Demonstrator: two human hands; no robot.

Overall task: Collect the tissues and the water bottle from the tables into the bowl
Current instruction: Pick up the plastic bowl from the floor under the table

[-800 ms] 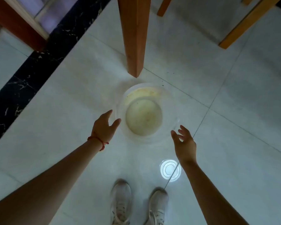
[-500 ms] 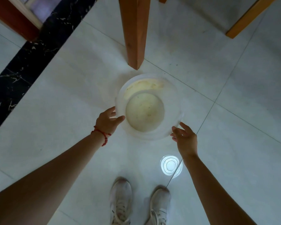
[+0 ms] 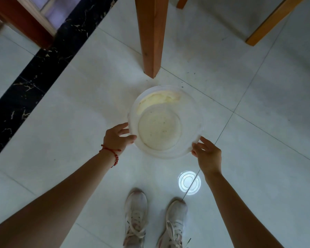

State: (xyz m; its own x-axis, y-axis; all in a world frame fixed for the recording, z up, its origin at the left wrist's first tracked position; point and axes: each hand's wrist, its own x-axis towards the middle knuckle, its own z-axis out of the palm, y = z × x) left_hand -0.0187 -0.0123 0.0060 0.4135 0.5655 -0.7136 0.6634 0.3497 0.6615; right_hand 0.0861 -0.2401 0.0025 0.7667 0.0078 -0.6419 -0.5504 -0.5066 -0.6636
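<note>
A translucent white plastic bowl (image 3: 191, 111) with a yellowish stained inside is over the white tiled floor, below a wooden table leg. My left hand (image 3: 117, 137), with a red bracelet at the wrist, grips the bowl's left rim. My right hand (image 3: 207, 153) grips the rim at its lower right. The bowl holds nothing. No tissues or water bottle are in view.
A brown wooden table leg (image 3: 152, 36) stands just beyond the bowl. A lighter wooden leg (image 3: 268, 22) slants at the upper right. A black marble strip (image 3: 34, 76) crosses the floor at left. My two white sneakers (image 3: 136, 217) stand below, beside a round light reflection (image 3: 189, 182).
Both hands went from open, reaching toward the bowl, to closed on its rim. The bowl now looks larger and nearer, with its shadow on the floor offset below it.
</note>
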